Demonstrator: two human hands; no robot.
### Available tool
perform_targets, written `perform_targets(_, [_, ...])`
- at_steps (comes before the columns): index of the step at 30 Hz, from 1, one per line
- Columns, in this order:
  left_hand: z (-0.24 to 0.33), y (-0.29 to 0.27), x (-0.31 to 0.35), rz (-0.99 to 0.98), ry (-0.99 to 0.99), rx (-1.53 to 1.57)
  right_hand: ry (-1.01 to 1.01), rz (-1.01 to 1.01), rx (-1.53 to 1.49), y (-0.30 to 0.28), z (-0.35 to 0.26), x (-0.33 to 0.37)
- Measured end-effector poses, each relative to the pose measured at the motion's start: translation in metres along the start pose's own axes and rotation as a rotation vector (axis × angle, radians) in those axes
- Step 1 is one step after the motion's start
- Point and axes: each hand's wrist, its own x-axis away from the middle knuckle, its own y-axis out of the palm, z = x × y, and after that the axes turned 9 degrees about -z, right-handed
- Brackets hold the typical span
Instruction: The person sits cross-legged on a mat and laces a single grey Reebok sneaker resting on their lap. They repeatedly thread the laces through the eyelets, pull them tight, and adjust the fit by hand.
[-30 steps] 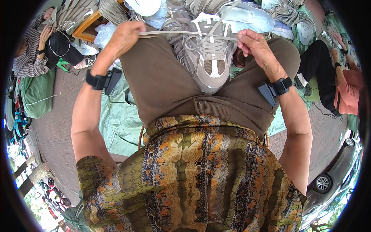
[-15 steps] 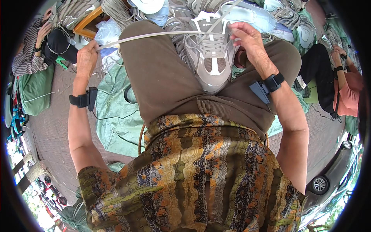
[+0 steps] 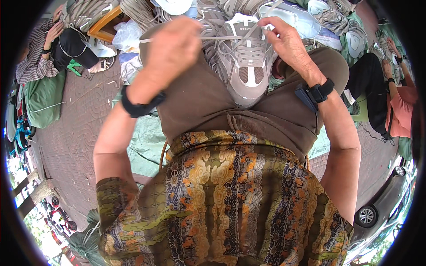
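A grey and white lace-up sneaker [image 3: 250, 75] is between my knees, its toe pointing toward me. A pale flat shoelace [image 3: 219, 38] stretches left from its upper lacing. My left hand [image 3: 175, 48], blurred by motion, is closed around that lace above my left knee, and a stretch of lace shows beyond it on the left. My right hand [image 3: 286, 46] is beside the sneaker's collar, thumb and forefinger curved and apart. The forefinger's tip meets the other lace strand, which slants up to the right past the tongue. Black straps circle both my wrists.
Bundled grey shoe parts [image 3: 330, 24] and pale blue pieces lie heaped beyond the sneaker. A wooden stool [image 3: 101, 30] and a clear plastic bag [image 3: 128, 35] are at far left. Green sheeting [image 3: 146, 142] covers paving. People sit at both sides; a dark car [image 3: 384, 195] stands at right.
My left hand has swung right and toward the sneaker along the lace, now above my left knee. My right hand has risen slightly, its forefinger reaching the slanting lace strand.
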Motion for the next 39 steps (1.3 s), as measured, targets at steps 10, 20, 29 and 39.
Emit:
perform_targets(10, [0.012,0.095,-0.039,-0.274,-0.101,0.012,-0.208,-0.160,0.478,0.023,0.018,-0.031])
perform_targets(20, [0.006,0.086,-0.045,-0.255,-0.188,0.425,0.174,-0.550,-0.420,-0.001,0.007,-0.041])
perform_targets(29, [0.005,0.060,-0.031,-0.409,-0.369,0.716,-0.231,-0.157,0.191,0.020,0.022,-0.031])
perform_targets(39, [-0.002,0.057,-0.023,-0.447,-0.259,0.459,-0.184,-0.267,0.113,0.010,0.021,-0.027])
